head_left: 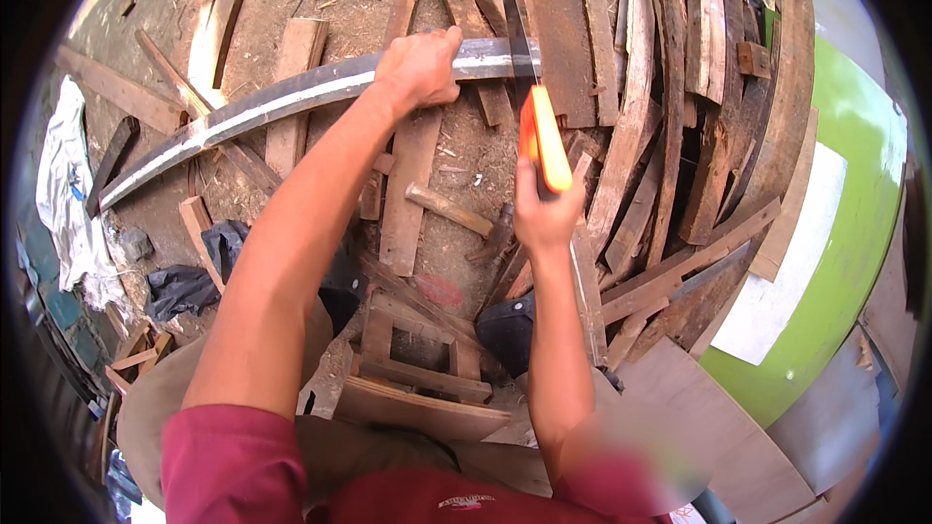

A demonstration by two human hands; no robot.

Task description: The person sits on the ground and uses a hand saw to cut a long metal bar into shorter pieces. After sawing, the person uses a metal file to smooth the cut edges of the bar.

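A long wooden plank point(272, 102), grey-brown with a pale stripe along it, runs from the left to the upper middle. My left hand point(419, 68) is closed over it near its right end. In my right hand point(550, 209) is the orange handle of a handsaw point(549, 141). The saw's dark blade points away from me and crosses the plank close to its right end; how deep it sits in the wood I cannot tell. Below the plank, a hammer point(449, 210) with a wooden handle lies on the ground between my hands.
Old boards point(670, 87) are heaped at the right, beside a green panel point(825, 262) with a white sheet on it. A small wooden frame point(427, 378) is near my knees. White cloth point(66, 184) and a black plastic bag point(180, 291) lie at the left.
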